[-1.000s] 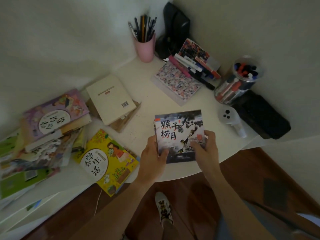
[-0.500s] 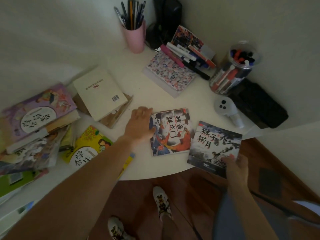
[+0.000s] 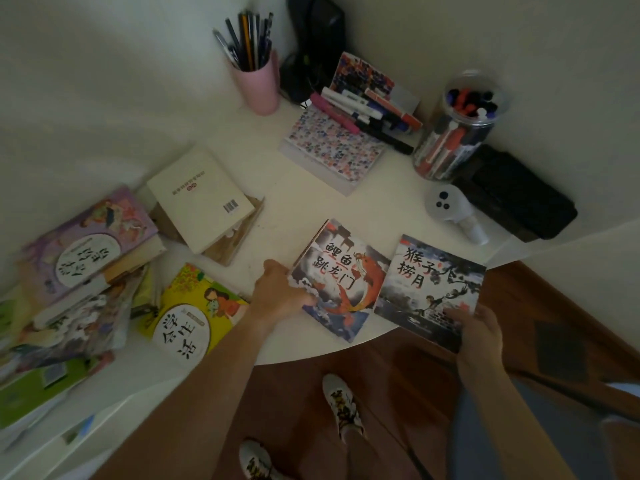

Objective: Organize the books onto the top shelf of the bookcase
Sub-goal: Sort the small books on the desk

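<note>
My left hand (image 3: 282, 296) grips the left edge of the fish book (image 3: 341, 282), with my fingers curled round it. That side is tipped up off the white desk (image 3: 311, 202); the other side looks like it rests on the desk. My right hand (image 3: 476, 329) pinches the bottom corner of the monkey book (image 3: 436, 289), thumb on the cover. That book sticks out past the desk edge, over the wood floor (image 3: 398, 393).

What could go wrong? I hold the monkey book by one corner only. It is thin and wide, so it could droop, slip out and fall to the floor. The fish book looks thin too, and my hold is only on its edge, so it could bend or slide away when I lift it. The two books almost touch, so one may bump the other.

The fish book has a red fish over blue waves and big black words. The monkey book is dark and gray, with a branch and black and red words. Both have soft, flat covers. I cannot see the bookcase shelf from here.
</note>
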The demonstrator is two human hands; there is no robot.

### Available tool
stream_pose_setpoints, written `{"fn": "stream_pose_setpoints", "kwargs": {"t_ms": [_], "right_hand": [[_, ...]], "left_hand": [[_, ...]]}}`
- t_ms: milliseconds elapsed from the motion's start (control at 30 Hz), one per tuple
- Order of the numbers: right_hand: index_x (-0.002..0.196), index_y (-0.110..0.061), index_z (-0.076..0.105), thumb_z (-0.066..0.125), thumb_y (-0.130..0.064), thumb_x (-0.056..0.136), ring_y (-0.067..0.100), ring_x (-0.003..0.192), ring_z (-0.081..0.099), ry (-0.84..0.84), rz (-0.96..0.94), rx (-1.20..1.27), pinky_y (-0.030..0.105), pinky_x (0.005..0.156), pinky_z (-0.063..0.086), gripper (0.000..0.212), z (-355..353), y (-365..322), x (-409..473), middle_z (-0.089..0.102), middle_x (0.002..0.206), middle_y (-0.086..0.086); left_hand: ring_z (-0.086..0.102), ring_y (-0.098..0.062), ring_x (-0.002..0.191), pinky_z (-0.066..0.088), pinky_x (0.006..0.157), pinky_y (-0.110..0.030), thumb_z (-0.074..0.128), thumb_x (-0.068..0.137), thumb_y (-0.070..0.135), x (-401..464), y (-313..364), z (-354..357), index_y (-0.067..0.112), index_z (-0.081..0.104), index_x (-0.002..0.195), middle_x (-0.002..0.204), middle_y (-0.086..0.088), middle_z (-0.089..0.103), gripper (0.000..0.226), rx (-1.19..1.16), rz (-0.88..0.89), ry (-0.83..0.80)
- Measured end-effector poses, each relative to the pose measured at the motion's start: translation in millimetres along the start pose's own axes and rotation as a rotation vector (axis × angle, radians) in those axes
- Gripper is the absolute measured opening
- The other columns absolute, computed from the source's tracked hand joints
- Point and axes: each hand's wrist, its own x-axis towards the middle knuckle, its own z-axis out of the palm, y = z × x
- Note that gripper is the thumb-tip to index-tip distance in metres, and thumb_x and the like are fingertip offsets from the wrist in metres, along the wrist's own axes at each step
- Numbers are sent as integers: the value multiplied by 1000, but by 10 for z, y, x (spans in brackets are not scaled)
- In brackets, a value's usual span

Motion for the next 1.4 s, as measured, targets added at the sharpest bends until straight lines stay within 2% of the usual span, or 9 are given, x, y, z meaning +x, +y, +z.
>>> {"fn": "stream_pose_setpoints", "kwargs": {"t_ms": [133,267,400,500,600,867,1067,1233,1400], "right_hand": [[117,-9,58,72,-3,85,36,99,68,-61,24,-4,55,87,58,35,36,103,-127,69,109,12],[117,-10,55,68,-5,92,24,91,66,-96,-41,-66,34,66,51,29,123,213,-247,65,104,6],[113,-13,52,72,-18,92,15,85,63,-123,-121,-190,31,63,49,29,218,322,-304,64,101,2],[111,-16,55,80,-26,86,20,90,68,-90,-163,-328,46,78,58,36,232,368,-317,70,105,4],[108,-16,58,84,-28,82,21,88,70,-47,-192,-368,46,78,59,38,191,325,-309,72,101,2],[113,-16,62,78,-16,87,26,94,70,-22,-166,-246,50,85,59,31,-89,108,-267,72,106,4],[111,-5,66,71,-6,89,22,74,68,-83,-75,-204,27,57,51,22,-367,-93,-325,71,91,7],[120,-4,62,67,-3,90,21,75,67,-140,-40,-150,29,57,51,30,-371,-133,-408,70,96,6],[110,-16,65,64,-2,92,9,67,74,-302,-159,-243,21,48,55,23,-273,-324,-424,78,84,-7]], "left_hand": [[70,-16,76,46,48,-12,79,86,24,-48,-182,166,5,69,105,92,-10,74,29,-408,-124,-40],[64,-15,75,52,52,-15,68,98,15,-141,-280,282,2,69,103,87,-9,70,14,-442,-88,21],[73,-21,73,63,70,-40,91,75,19,-209,-284,380,12,68,97,83,-6,76,32,-401,-48,45],[73,-19,75,55,62,-35,92,73,30,-273,-247,421,17,65,96,84,-2,75,38,-383,0,81],[69,-19,80,51,64,-33,80,86,41,-283,-272,425,22,66,90,85,-1,74,24,-355,70,100],[58,-12,74,42,55,-17,69,97,28,-312,-332,457,13,62,100,86,0,65,17,-463,131,139],[55,-13,70,39,49,-13,70,97,24,-308,-384,434,13,61,97,82,-2,61,15,-506,147,137],[56,-12,71,40,48,-11,72,95,20,-288,-408,419,12,63,99,84,-3,64,13,-577,119,113],[67,-9,74,51,58,-20,82,86,20,-61,-328,99,20,72,91,81,3,73,11,-489,230,75]]}}
